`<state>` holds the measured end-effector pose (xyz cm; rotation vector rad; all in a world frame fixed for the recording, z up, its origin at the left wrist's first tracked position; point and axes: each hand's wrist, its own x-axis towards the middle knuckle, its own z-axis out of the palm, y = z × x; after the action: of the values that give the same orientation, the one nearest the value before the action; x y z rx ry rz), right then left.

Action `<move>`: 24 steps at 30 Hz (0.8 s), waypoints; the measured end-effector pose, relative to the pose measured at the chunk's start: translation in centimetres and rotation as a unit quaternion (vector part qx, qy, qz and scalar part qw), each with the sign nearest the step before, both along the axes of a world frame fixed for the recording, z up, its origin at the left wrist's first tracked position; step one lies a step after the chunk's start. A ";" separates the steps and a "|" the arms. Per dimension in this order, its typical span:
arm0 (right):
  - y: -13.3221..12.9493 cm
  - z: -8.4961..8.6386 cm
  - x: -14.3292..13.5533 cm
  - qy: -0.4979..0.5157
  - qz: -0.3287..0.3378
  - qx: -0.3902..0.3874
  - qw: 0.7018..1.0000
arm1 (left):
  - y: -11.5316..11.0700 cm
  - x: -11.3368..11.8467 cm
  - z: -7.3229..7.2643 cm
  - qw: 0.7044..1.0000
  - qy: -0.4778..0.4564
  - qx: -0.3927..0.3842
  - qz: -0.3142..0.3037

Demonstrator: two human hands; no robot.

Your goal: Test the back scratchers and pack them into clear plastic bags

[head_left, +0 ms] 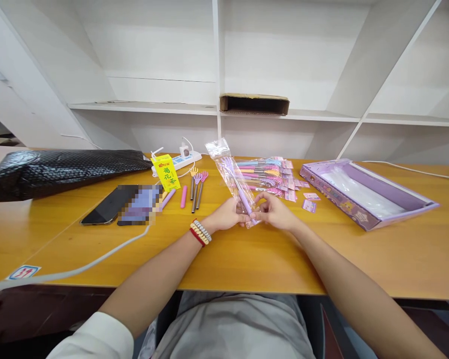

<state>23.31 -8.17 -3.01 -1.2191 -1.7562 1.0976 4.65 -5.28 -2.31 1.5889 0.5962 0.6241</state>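
A clear plastic bag (pixel 221 149) with a purple back scratcher (pixel 244 199) inside is held slantwise above the table. My left hand (pixel 228 214) grips its lower left side, fingers partly behind the bag. On the other side, my right hand (pixel 271 211) pinches the lower end near the handle. Just behind lies a row of bagged back scratchers (pixel 260 172) in blue, yellow, pink and purple. Loose claw heads on metal rods (pixel 197 192) lie to the left, beside a pink handle (pixel 183 197) and a purple handle (pixel 167 199). Small printed cards (pixel 309 205) lie to the right.
A purple display box (pixel 366 219) holding clear plastic bags stands at right. At left are a dark phone (pixel 110 205), a yellow drink carton (pixel 166 172), a power strip (pixel 187 159), a white cable (pixel 115 252) and a black wrapped bundle (pixel 67 172). White shelves (pixel 284 50) rise behind.
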 end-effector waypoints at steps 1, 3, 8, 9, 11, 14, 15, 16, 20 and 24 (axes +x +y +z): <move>-0.1 0.1 0.0 -0.006 0.044 -0.031 0.999 | 0.0 0.0 0.0 1.000 0.007 0.010 -0.011; -0.3 0.3 0.1 -0.026 0.132 -0.070 0.988 | -0.1 -0.1 -0.1 0.999 0.020 0.017 -0.034; -0.3 0.4 0.0 -0.023 0.125 -0.038 0.991 | 0.3 0.1 -0.2 1.000 -0.002 -0.008 -0.002; -0.2 0.4 0.0 -0.013 0.102 -0.019 0.994 | 0.4 0.2 -0.1 1.000 -0.013 -0.005 0.023; 0.1 0.2 -0.1 -0.001 0.063 0.016 0.998 | 0.5 0.4 -0.1 0.998 -0.031 0.012 0.061; 0.3 0.0 -0.1 -0.010 0.021 0.035 0.999 | 0.4 0.5 0.0 0.994 -0.045 0.029 0.095; 0.4 0.0 -0.2 -0.016 0.011 0.037 0.999 | 0.3 0.5 0.0 0.993 -0.047 0.028 0.103; 0.4 0.0 -0.3 -0.020 0.004 0.039 0.999 | 0.3 0.5 0.0 0.993 -0.049 0.023 0.107; 0.4 0.0 -0.5 -0.009 -0.004 0.041 0.999 | 0.1 0.6 0.0 0.994 -0.064 -0.002 0.090; 0.2 0.1 -0.7 -0.011 -0.010 0.049 0.999 | 0.0 0.8 -0.1 0.987 -0.083 -0.037 0.131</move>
<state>22.65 -7.92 -2.94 -1.1901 -1.7883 0.9776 5.48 -5.26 -2.39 1.3848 0.7003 0.9113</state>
